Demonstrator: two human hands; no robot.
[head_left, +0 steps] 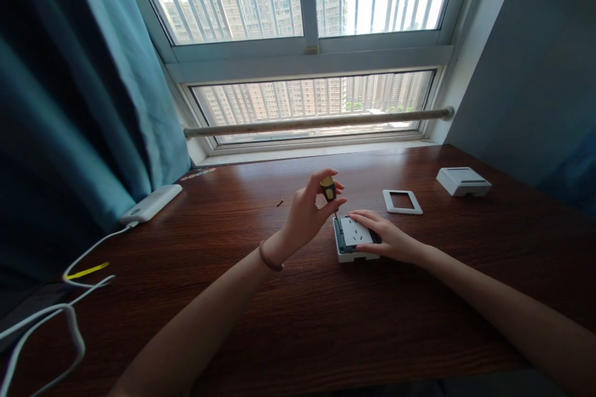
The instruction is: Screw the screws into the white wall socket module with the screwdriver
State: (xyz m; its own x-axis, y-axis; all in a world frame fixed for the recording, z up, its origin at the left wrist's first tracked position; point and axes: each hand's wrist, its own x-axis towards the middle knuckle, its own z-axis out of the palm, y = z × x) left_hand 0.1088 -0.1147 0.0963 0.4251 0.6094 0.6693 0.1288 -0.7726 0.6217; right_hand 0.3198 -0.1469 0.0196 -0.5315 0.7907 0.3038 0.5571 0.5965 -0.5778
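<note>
Screwdriver (329, 191) steep, tip down at left edge of socket (352, 229); handle clasped in fingers of left hand (303, 210). Socket flat on surface (302, 316), just below and right of those fingers; right hand (391, 239) nearer, fingers gripping its right side.

1. The left hand (307, 207) grips a yellow-and-black screwdriver (328, 190), its tip at the left edge of a white socket (356, 232).
2. The right hand (391, 240) clasps the socket's right side on the desk (261, 335).
3. A small screw (280, 202) lies left of the left hand.
4. Beyond the right hand lie a white frame (387, 202) and, farther right, a white box (462, 182).
</note>
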